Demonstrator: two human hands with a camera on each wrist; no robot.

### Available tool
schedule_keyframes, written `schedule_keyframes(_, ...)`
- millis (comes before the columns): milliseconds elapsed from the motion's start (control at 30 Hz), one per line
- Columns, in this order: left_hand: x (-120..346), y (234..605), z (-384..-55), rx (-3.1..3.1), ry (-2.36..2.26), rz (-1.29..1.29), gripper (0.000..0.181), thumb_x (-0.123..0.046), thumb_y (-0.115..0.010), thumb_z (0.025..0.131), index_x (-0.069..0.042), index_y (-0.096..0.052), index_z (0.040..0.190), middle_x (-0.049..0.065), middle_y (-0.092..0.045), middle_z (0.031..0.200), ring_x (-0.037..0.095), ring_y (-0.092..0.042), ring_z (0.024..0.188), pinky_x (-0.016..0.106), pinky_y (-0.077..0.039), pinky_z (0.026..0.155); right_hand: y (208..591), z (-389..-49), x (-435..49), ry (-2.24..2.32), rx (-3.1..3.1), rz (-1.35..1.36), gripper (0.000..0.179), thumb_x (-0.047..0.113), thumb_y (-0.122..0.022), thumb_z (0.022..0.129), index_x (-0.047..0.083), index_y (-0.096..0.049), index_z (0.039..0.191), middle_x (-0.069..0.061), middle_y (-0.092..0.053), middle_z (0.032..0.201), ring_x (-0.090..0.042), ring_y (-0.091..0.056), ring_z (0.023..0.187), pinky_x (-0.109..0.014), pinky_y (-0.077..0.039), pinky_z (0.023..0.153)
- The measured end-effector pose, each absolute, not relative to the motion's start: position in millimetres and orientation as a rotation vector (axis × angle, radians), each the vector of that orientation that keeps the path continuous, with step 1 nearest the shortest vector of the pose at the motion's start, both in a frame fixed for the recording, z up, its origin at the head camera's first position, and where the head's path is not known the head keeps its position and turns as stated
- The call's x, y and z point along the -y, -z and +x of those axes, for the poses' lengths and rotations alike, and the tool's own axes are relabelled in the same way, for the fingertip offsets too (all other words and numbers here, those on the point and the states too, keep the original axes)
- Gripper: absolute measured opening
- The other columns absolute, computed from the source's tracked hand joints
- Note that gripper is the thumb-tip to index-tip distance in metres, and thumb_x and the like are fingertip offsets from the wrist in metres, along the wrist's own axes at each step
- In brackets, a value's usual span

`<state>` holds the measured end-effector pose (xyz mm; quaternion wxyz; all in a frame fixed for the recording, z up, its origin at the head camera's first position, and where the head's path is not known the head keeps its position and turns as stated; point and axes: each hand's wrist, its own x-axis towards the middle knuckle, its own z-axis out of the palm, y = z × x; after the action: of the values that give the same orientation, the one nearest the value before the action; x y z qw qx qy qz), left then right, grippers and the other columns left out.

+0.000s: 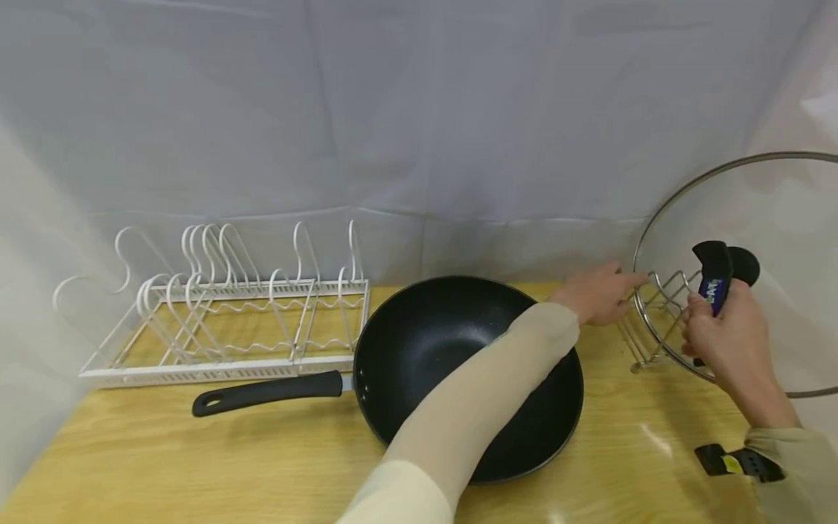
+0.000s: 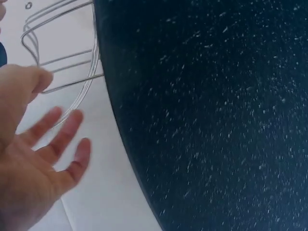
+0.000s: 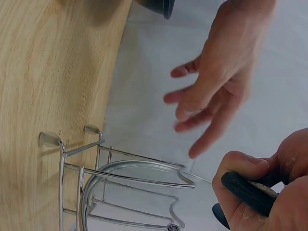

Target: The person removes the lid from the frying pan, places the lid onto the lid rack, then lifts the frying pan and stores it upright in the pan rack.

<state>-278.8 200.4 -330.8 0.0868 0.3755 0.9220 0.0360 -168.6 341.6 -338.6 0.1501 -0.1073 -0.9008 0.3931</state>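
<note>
A large glass lid (image 1: 799, 225) with a metal rim stands on edge in a small silver wire rack (image 1: 644, 356) at the right. My right hand (image 1: 736, 342) grips the lid's black handle (image 1: 715, 262). Stretched across the wok, my left hand (image 1: 596, 295) has its fingers spread and holds nothing. In the head view its index finger reaches to the edge of the rack and lid; whether it touches cannot be told. The right wrist view shows the left hand (image 3: 221, 77) apart from the wire rack (image 3: 130, 178). The black wok (image 1: 419, 335) lies below the left forearm.
The wok's long black handle (image 1: 268, 393) points left over the wooden table (image 1: 262, 466). Behind it stands a white metal rack (image 1: 236, 375) with several upright hooked dividers. A pale cloth (image 1: 419, 131) hangs along the back. A dark watch (image 1: 740, 462) is at the right wrist.
</note>
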Motion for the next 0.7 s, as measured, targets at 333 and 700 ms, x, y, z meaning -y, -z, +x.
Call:
schedule_keyframes(333, -215, 345, -274, -2.789, -0.019, 1.202, 0.059, -0.032, -0.041, 0.111, -0.054, -0.015, 0.158, -0.024, -0.001, 0.171, 0.002, -0.051, 0.072, 0.031, -0.044, 0.111, 339, -176, -340, -1.218, 2.600, -0.307, 0.052, 0.029, -0.030, 0.110, -0.006, -0.015, 0.145, -0.013, -0.052, 0.085, -0.012, -0.050, 0.056, -0.032, -0.051, 0.050)
schedule_keyframes(700, -220, 345, -269, -2.847, 0.069, 1.171, 0.056, -0.032, -0.040, 0.111, -0.059, -0.018, 0.156, -0.024, -0.036, 0.160, 0.003, -0.058, 0.117, 0.033, -0.046, 0.109, 338, -175, -340, -1.208, 2.570, -0.344, 0.043, 0.027, -0.031, 0.110, -0.006, -0.022, 0.134, -0.014, -0.054, 0.092, -0.009, -0.055, 0.061, -0.029, -0.056, 0.051)
